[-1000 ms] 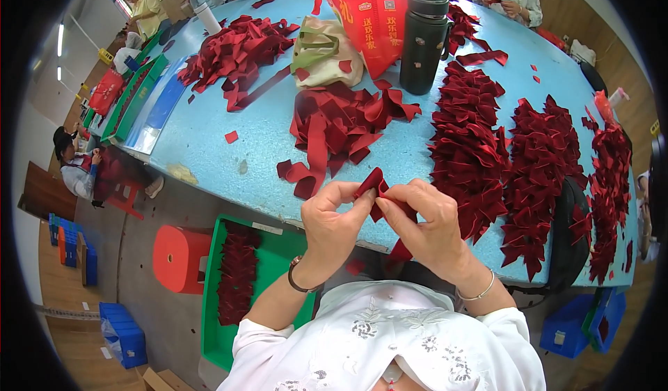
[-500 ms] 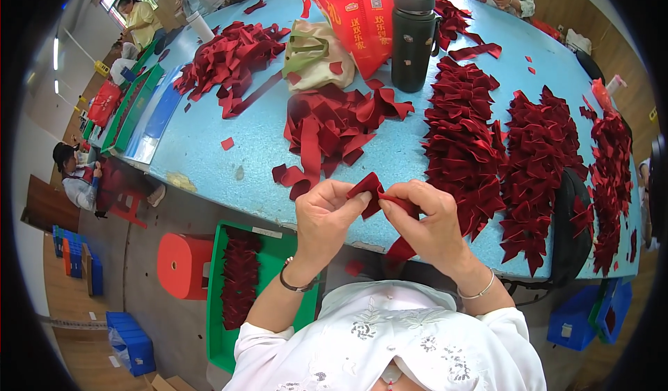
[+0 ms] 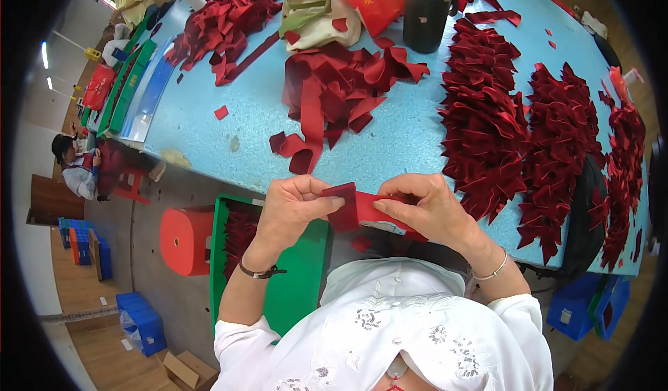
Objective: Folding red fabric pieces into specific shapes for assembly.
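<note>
Near the table's front edge, my two hands stretch a dark red velvet ribbon between them. My left hand (image 3: 296, 203) pinches its folded-over end between thumb and fingers. A short way along, my right hand (image 3: 433, 210) grips the same ribbon (image 3: 367, 210), whose brighter, smoother side shows between the hands. Beyond them on the table lies a loose heap of red ribbon strips (image 3: 334, 88). To the right stand a thick row of folded red ribbon pieces (image 3: 481, 123) and a second row (image 3: 560, 144).
A green tray (image 3: 296, 279) holding folded red pieces is below the table edge, beside a red stool (image 3: 184, 241). A dark bottle (image 3: 424, 15), a red bag (image 3: 376, 1) and a cloth bag (image 3: 321, 18) stand at the back. A black bag (image 3: 586, 217) hangs at right.
My hands have moved apart. The ribbon, bunched and pinched before, is now spread flatter with its bright side showing. The whole view has tilted downward.
</note>
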Motion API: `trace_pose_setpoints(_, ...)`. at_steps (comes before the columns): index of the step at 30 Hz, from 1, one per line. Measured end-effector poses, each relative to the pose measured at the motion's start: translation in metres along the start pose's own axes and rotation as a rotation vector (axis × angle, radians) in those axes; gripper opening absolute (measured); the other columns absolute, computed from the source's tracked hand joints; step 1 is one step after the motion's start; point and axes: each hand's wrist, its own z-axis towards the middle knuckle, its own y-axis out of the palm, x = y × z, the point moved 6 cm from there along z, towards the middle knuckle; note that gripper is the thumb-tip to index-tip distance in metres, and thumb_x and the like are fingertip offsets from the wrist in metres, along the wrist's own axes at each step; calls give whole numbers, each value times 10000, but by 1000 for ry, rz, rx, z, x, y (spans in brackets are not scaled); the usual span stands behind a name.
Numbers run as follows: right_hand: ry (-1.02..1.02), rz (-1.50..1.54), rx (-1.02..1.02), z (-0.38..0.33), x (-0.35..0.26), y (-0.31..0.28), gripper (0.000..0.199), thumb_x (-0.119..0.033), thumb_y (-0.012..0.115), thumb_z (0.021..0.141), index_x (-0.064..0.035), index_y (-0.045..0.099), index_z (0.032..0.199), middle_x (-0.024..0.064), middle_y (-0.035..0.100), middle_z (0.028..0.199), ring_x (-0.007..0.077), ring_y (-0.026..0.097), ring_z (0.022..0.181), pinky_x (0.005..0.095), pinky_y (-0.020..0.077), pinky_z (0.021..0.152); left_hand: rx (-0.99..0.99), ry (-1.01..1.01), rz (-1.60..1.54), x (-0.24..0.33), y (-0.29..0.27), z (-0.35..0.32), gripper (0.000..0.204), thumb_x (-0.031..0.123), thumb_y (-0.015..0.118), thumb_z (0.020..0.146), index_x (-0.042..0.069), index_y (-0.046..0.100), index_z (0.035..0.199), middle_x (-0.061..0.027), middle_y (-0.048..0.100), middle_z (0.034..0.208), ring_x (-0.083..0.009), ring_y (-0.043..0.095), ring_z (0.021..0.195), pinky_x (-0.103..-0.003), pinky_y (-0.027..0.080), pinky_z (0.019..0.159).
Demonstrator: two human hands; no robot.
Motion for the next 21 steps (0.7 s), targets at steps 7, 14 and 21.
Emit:
trace_pose_setpoints(7, -257, -367, 12, 19, 5, 15, 85, -32, 690, 784, -8, 671, 864, 109, 621, 753, 213, 606, 619, 307, 471, 523, 27, -42, 27, -21, -24, 9, 151, -51, 700, 774, -34, 688, 923, -34, 670, 736, -41, 588, 624, -182, 455, 539)
trace_pose_setpoints(14, -338, -437, -25, 35, 20, 29, 143, 11, 673, 746, -10, 658, 887, 109, 605, 795, 249, 609, 662, 328, 489, 532, -21, 12, 143, -33, -41, 26, 160, -49, 698, 771, -37, 695, 930, 0, 658, 717, -30, 573, 620, -191, 441, 524)
trace_pose_setpoints(21, -433, -575, -80, 45, 25, 38, 215, 43, 658, 692, -7, 642, 901, 97, 595, 786, 238, 605, 660, 328, 492, 512, -57, 514, 580, -21, -43, 32, 195, -79, 668, 694, -19, 698, 877, -71, 684, 727, -113, 631, 605, -221, 478, 529)
